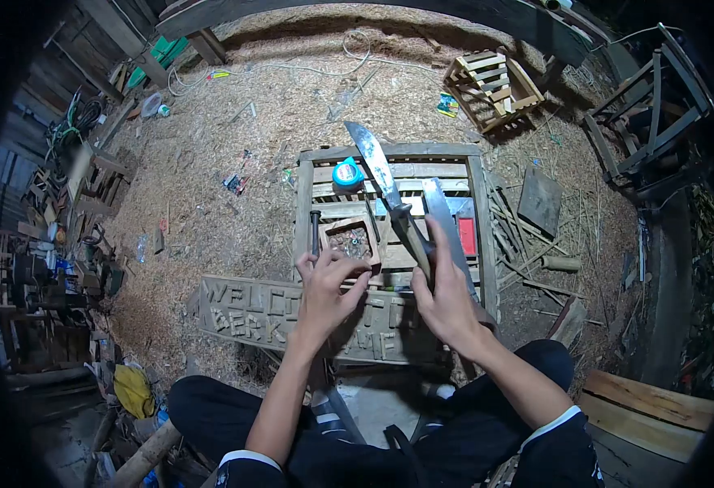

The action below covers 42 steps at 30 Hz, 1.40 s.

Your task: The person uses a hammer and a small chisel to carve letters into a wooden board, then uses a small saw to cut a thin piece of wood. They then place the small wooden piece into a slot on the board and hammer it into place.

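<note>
My left hand point(333, 289) bends over the near rim of a small wooden box point(346, 228) of small metal pieces. Its thumb and forefinger come together; what they hold, if anything, I cannot make out. Across the slatted table point(306, 195) stretches a machete point(373, 163), its blade pointing away from me. Its handle lies between the thumb and straight fingers of my right hand point(448, 301), which do not wrap round it. Beneath both hands is a wooden sign board point(247, 313) with raised letters, partly covered by my hands and their shadows.
On the table are a blue tape measure point(347, 174), a hammer point(315, 232), a long metal blade point(442, 215) and a red flat item point(467, 236). Wood shavings cover the ground. A slatted crate point(495, 91) stands at the back right, with sticks point(536, 260) beside the table.
</note>
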Tool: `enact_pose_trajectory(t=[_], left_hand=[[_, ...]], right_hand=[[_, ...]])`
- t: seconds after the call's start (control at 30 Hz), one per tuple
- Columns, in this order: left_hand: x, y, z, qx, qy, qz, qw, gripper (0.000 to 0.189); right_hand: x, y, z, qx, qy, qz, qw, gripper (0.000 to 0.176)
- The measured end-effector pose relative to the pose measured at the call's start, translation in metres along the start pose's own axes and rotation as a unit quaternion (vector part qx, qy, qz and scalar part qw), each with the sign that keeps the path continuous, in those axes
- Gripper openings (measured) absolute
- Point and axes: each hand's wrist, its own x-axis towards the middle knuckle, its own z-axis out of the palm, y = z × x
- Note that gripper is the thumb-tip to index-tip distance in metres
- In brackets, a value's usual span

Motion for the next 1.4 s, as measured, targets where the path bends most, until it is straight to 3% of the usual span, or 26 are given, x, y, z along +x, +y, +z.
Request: enact_pose_trajectory(t=[0.07,0.13,0.2,0.27,0.47,0.53,0.63,0.83,0.93,1.07,1.17,1.23,1.4], left_hand=[[-0.012,0.006,-0.001,-0.003,-0.009,-0.003,1.0,0.016],[-0.021,0.017,-0.001,-0.016,0.012,0.015,1.0,0.016],[-0.032,0.026,0.005,-0.004,0.027,0.022,0.999,0.015],[-0.041,0.034,0.007,-0.09,0.007,0.016,0.996,0.014],[-0.054,0.059,0.006,-0.101,0.019,0.0,0.995,0.013],[-0.057,0.063,0.009,-0.111,0.048,0.005,0.993,0.013],[-0.064,0.071,0.007,-0.094,0.052,-0.009,0.994,0.014],[-0.073,0.09,-0.012,-0.066,0.049,-0.005,0.997,0.015],[-0.078,0.092,-0.017,-0.029,0.007,0.007,1.0,0.014],[-0.09,0.083,-0.002,-0.003,-0.004,0.016,1.0,0.015],[-0.097,0.09,0.001,-0.022,-0.034,0.002,0.999,0.016],[-0.105,0.086,0.002,-0.028,-0.034,-0.015,0.999,0.016],[-0.121,0.08,0.007,-0.033,-0.018,-0.055,0.998,0.017]], right_hand=[[-0.008,0.005,0.001,-0.008,0.034,-0.03,0.999,0.041],[-0.019,0.004,-0.009,-0.107,-0.075,-0.06,0.99,0.039],[-0.033,0.008,-0.007,-0.098,-0.075,-0.05,0.991,0.031],[-0.042,0.009,-0.008,-0.11,-0.125,-0.026,0.986,0.023],[-0.059,0.022,-0.008,-0.055,-0.124,-0.032,0.99,0.025],[-0.064,0.014,-0.015,-0.013,-0.134,0.029,0.991,0.026],[-0.071,0.023,-0.019,-0.004,-0.108,-0.047,0.993,0.027],[-0.079,0.026,-0.021,0.054,-0.128,-0.015,0.99,0.025],[-0.091,0.02,-0.017,0.032,-0.116,0.026,0.992,0.024],[-0.104,0.037,-0.007,0.0,-0.044,-0.049,0.998,0.023],[-0.108,0.042,-0.013,-0.005,-0.049,-0.051,0.997,0.021],[-0.109,0.05,-0.012,0.001,-0.051,-0.104,0.993,0.023],[-0.12,0.039,-0.005,-0.046,-0.096,-0.042,0.993,0.027]])
